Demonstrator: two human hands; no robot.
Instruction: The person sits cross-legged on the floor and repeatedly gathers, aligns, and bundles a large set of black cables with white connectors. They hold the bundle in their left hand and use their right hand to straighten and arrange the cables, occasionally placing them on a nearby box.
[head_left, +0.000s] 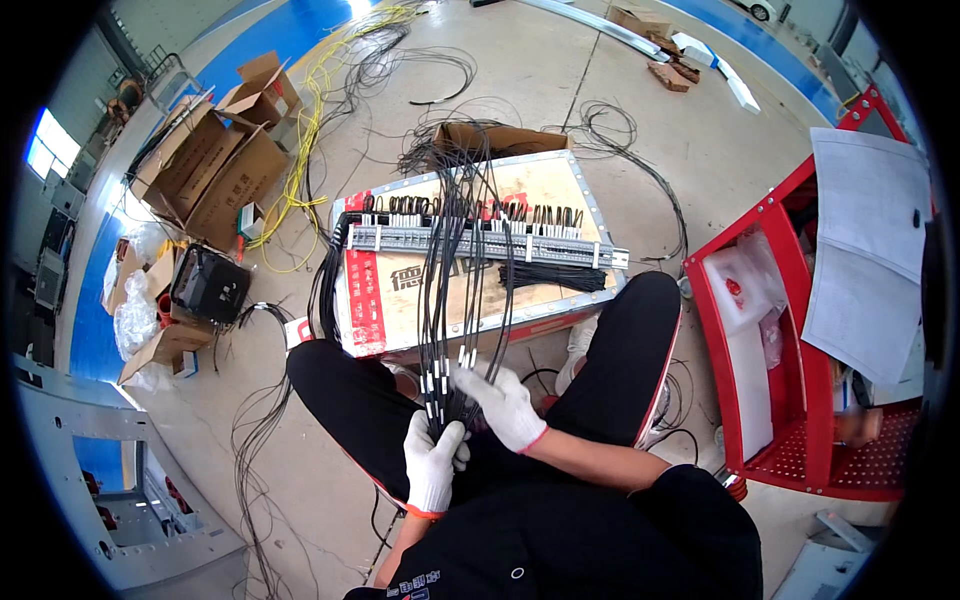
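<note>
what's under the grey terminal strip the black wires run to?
The grey terminal strip lies across a flat printed cardboard box on the concrete floor. A bundle of black cable ties lies beside it. The box's contents are hidden.

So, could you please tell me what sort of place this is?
Probably an industrial workshop floor for electrical wiring: a terminal strip on a board, loose black cables across the concrete, and a red parts cart.

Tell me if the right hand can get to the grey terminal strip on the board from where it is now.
Probably yes. The right hand is on the black wire bundle, and the terminal strip lies straight ahead on the board; only loose wires cross the way. It would need a forward lean.
</note>
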